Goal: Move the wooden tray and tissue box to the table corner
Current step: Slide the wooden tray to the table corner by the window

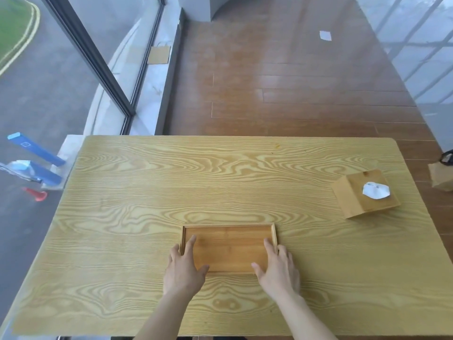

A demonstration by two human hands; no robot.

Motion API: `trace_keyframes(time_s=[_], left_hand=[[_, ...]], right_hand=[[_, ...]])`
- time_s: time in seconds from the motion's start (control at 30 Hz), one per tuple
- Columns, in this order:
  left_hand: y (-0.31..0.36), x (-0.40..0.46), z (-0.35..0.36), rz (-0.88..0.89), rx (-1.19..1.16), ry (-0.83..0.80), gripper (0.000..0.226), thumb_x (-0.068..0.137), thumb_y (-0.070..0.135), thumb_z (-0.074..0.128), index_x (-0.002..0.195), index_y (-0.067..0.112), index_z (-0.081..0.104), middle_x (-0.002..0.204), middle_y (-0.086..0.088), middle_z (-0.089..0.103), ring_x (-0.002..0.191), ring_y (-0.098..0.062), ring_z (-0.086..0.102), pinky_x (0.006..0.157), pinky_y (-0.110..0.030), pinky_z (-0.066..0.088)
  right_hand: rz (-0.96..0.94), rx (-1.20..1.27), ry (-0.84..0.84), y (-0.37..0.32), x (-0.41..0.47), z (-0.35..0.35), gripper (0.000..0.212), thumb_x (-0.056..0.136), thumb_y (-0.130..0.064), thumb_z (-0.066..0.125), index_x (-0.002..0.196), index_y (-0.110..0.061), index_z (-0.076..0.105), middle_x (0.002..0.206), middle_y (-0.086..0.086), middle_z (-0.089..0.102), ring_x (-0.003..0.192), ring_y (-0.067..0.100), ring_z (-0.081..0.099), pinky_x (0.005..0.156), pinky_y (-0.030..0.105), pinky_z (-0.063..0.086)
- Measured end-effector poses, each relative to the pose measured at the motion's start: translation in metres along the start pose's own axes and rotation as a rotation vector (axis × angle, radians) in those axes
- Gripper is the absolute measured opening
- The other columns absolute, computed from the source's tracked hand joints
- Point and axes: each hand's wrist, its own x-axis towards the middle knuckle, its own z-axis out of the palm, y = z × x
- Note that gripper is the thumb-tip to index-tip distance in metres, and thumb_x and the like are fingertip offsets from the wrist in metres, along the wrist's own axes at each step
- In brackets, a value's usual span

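Observation:
A shallow rectangular wooden tray [229, 244] lies flat on the light wood-grain table [147, 192], near the middle of its front half. My left hand [182, 268] rests over the tray's near left corner, fingers spread, with the thumb on the near rim. My right hand [278, 267] covers the near right corner in the same way, fingers over the right rim. Neither hand has lifted the tray. A wooden tissue box [365, 193] with a white tissue [375, 190] poking out of its top stands at the table's right side, apart from both hands.
A glass wall runs along the left, with blue objects [36, 155] and a red cone [36, 194] seen beyond it. Brown wooden floor lies behind the table. A brown paper bag [441, 175] sits off the table's right edge.

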Motion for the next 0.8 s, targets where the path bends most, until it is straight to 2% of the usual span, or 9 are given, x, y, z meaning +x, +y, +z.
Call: trace_keyframes(time_s=[0.13,0.4,0.57,0.8], left_hand=[[-0.001,0.004,0.0,0.0,-0.05,0.004,0.089,0.087,0.045,0.072,0.156,0.044,0.015,0.158,-0.012,0.026,0.145,-0.029,0.031,0.101,-0.039,0.049],[-0.025,0.012,-0.013,-0.056,-0.133,0.037,0.086,0.083,0.048,0.075,0.152,0.047,0.024,0.146,-0.013,0.034,0.138,-0.031,0.034,0.1,-0.042,0.051],[-0.064,0.02,-0.04,-0.103,-0.227,0.12,0.081,0.083,0.047,0.075,0.15,0.045,0.029,0.144,-0.014,0.036,0.136,-0.031,0.036,0.101,-0.043,0.049],[-0.133,0.021,-0.079,-0.275,-0.381,0.28,0.075,0.085,0.048,0.071,0.149,0.044,0.033,0.14,-0.014,0.04,0.134,-0.032,0.039,0.102,-0.045,0.047]], right_hand=[[0.009,0.011,0.018,-0.005,0.003,0.004,0.083,0.093,-0.061,0.057,0.161,-0.032,0.019,0.155,0.009,0.036,0.131,0.022,0.048,0.096,0.035,0.054],[-0.002,-0.03,0.024,-0.039,0.002,0.004,0.082,0.092,-0.063,0.058,0.16,-0.032,0.024,0.138,0.007,0.041,0.117,0.021,0.052,0.088,0.031,0.052],[-0.082,-0.059,0.032,-0.09,0.006,0.006,0.079,0.092,-0.062,0.057,0.159,-0.032,0.026,0.136,0.007,0.042,0.117,0.023,0.053,0.089,0.033,0.053],[-0.273,-0.139,0.013,-0.187,0.012,0.019,0.076,0.094,-0.061,0.054,0.159,-0.031,0.028,0.135,0.007,0.043,0.115,0.022,0.053,0.089,0.034,0.052]])
